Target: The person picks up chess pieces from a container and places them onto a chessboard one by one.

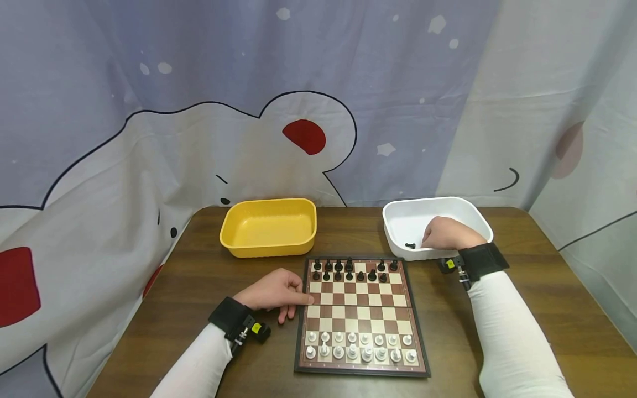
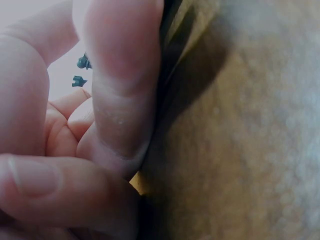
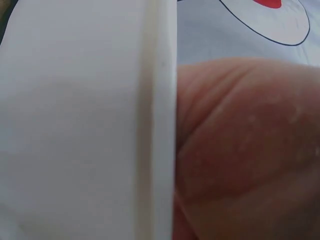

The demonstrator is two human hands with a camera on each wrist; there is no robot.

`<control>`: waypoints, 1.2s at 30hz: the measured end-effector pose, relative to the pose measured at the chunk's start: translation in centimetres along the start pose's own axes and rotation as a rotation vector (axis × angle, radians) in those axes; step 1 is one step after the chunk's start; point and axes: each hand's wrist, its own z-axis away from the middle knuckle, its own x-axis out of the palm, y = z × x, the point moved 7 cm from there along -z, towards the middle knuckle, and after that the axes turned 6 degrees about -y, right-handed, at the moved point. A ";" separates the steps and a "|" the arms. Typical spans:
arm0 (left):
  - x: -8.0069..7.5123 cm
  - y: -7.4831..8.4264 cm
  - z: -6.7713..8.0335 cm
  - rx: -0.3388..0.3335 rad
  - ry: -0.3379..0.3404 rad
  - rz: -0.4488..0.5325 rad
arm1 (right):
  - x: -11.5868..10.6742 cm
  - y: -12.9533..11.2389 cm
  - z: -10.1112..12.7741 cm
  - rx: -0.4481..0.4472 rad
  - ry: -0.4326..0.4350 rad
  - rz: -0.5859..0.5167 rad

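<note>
- The chessboard [image 1: 361, 315] is a flat square of brown and cream checks in a dark frame, lying near the front middle of the table.
- Small glossy black chess pieces [image 1: 354, 270] stand in two rows along its far edge; white chess pieces [image 1: 359, 346] fill the two near rows.
- The left hand [image 1: 272, 292] rests on the table at the board's left edge, fingers relaxed and loosely extended, fingertips touching the frame, holding nothing.
- The right hand [image 1: 445, 234] reaches over the near rim into the white bin; its fingers curl downward, but whether they grasp anything cannot be told.
- A black chess piece [image 1: 410, 245] lies on the floor of the white bin [image 1: 465, 207], just left of that hand.
- The white bin is smooth plastic, rectangular with rounded corners, at far right.
- The yellow bin [image 1: 269, 228], the same shape, sits at far left.
- The table [image 1: 547, 309] is dark wood-grain.
- Behind hangs a pale curtain [image 1: 199, 110] printed with a cartoon bear.
</note>
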 end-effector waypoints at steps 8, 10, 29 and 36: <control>0.0 -0.1 0.0 0.004 0.000 -0.007 | -0.4 -1.3 0.9 -0.051 0.009 0.007; 0.0 0.0 0.0 0.004 0.000 -0.010 | -0.7 -2.5 1.7 -0.047 0.007 0.002; 0.0 -0.1 -0.1 0.001 0.000 -0.003 | -0.9 -4.6 2.7 -0.019 -0.015 0.000; 0.0 -0.1 -0.1 0.013 -0.003 0.000 | -1.2 -4.6 2.8 0.000 0.006 -0.011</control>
